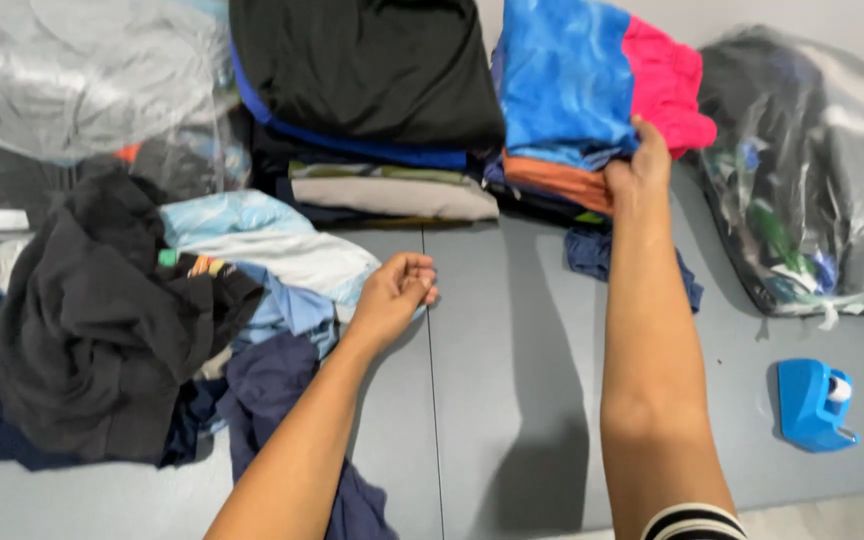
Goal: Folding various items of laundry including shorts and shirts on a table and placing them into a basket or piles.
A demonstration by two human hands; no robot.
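Our right hand (640,165) reaches out to the folded blue-and-pink garment (592,80) topping the right stack at the far side of the grey counter (512,380); its grip is pinched on that garment's near edge, above an orange layer (552,182). Our left hand (392,292) hovers loosely curled, grip empty, just beside the loose clothes pile (132,310) on the left. A black folded stack (367,75) sits next to the right stack. A blue tape dispenser (814,402) lies near right, a plastic bag of clothes (812,170) behind it.
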